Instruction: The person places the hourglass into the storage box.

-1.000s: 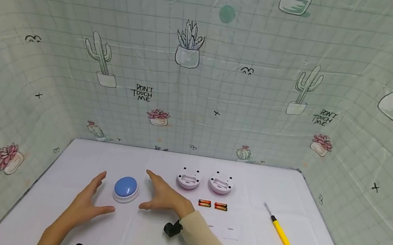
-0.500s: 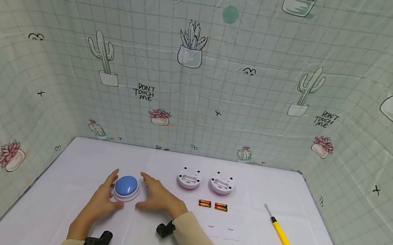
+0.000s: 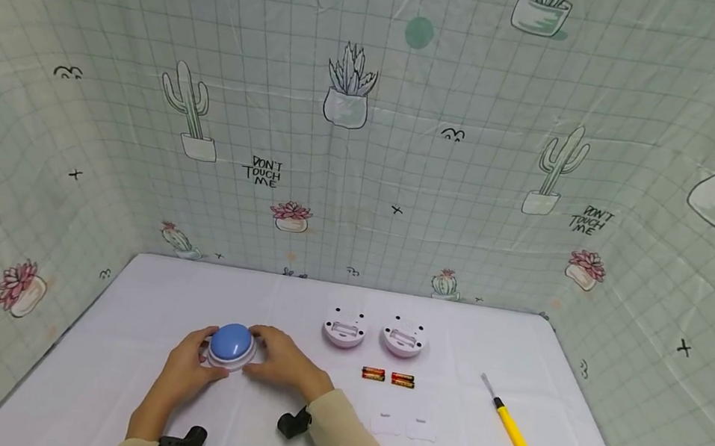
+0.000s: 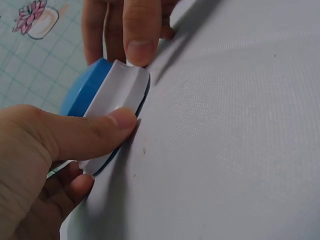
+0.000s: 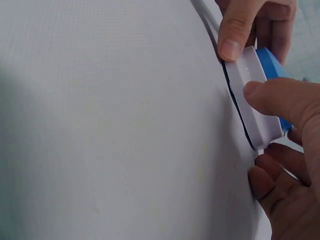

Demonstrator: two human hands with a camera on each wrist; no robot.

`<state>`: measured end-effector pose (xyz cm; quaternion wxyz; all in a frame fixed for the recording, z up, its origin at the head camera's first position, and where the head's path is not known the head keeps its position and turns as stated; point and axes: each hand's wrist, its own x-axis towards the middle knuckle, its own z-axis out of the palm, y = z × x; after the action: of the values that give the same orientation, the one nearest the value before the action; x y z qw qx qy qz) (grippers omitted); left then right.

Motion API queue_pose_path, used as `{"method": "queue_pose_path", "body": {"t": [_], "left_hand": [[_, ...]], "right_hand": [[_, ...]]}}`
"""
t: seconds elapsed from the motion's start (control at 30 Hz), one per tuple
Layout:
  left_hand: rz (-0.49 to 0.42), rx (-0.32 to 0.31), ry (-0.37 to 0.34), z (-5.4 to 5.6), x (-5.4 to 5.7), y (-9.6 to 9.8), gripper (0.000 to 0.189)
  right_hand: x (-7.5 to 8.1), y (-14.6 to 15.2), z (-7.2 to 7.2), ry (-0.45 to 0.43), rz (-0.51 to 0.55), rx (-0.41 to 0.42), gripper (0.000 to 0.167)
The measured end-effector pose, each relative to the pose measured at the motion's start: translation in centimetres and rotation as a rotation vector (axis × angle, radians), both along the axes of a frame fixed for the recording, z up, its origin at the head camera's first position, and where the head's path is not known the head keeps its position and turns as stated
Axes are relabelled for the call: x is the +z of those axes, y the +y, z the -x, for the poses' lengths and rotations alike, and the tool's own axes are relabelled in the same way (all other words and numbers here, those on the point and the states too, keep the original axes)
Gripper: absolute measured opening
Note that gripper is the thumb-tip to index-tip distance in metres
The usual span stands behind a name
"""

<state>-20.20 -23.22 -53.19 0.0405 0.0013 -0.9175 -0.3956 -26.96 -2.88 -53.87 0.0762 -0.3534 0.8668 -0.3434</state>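
Observation:
A round push button with a blue dome and a white base (image 3: 232,343) sits dome-up at the left of the white table, between both hands. My left hand (image 3: 183,366) grips its left side; in the left wrist view the thumb (image 4: 97,134) presses the white rim (image 4: 111,92) while other fingers curl beneath the edge. From the opposite side my right hand (image 3: 286,364) holds it, and the right wrist view has that thumb (image 5: 280,97) on the white wall (image 5: 247,107) with fingertips low at the base. The underside is hidden.
Two upturned round units (image 3: 344,333) with bared battery compartments stand farther back, right of the hands. Before them lie paired small batteries (image 3: 374,374) and two thin white pieces (image 3: 421,429). A yellow-handled screwdriver (image 3: 512,429) lies at the right. Patterned cloth (image 3: 366,156) surrounds the table.
Both hands have closed in on the push button, the left from the left and the right from the right, and now grip its base. The other items stay put.

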Motion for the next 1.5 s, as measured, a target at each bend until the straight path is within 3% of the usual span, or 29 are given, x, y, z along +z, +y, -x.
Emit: {"method": "queue_pose_path", "body": {"t": [0.3, 0.5, 0.7, 0.9, 1.13, 1.5], "left_hand": [[-0.076, 0.003, 0.008, 0.7, -0.4, 0.9, 0.077], [-0.215, -0.028, 0.006, 0.7, 0.4, 2.2, 0.081], [-0.396, -0.110, -0.029, 0.6, 2.3, 4.2, 0.077], [-0.440, -0.222, -0.061, 0.9, 3.6, 6.6, 0.061], [-0.480, -0.381, -0.130, 1.1, 3.7, 8.8, 0.050], [-0.618, -0.493, -0.046, 1.9, 3.4, 11.8, 0.041]], "right_hand": [[-0.3, 1.0, 0.3, 0.018, 0.017, -0.060, 0.057], [1.6, 3.4, -0.7, 0.018, 0.086, -0.063, 0.057], [3.8, 6.9, -2.4, 0.022, 0.200, -0.113, 0.053], [4.5, 10.6, -4.3, -0.020, 0.304, -0.117, 0.058], [4.0, 13.3, -5.0, -0.012, 0.377, -0.175, 0.045], [5.3, 16.1, -5.2, -0.121, 0.413, -0.310, 0.034]]}}
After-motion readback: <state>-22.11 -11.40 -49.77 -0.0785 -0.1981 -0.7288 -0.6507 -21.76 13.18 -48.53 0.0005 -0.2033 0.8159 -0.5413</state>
